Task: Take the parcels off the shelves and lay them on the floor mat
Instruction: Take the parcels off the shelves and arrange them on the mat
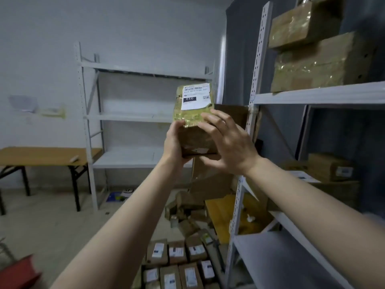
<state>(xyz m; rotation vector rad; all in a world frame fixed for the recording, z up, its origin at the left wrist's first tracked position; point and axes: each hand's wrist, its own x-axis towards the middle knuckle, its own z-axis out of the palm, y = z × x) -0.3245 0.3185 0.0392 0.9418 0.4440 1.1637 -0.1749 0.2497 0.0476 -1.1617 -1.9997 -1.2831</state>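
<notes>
The left hand point(174, 142) grips the parcel point(194, 113) by its lower end, long axis upright. The right hand point(231, 147) is at its right edge, fingers point(216, 120) spread wide. The floor parcels point(177, 265) lie below.

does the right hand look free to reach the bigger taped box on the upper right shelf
Probably yes: the right hand is open, the left hand grips the labelled parcel, and the bigger taped box sits unblocked on the shelf.

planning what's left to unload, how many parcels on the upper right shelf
2, held parcel excluded: a smaller parcel stacked on a larger parcel on the upper shelf; more may hide past the frame edge.
</notes>
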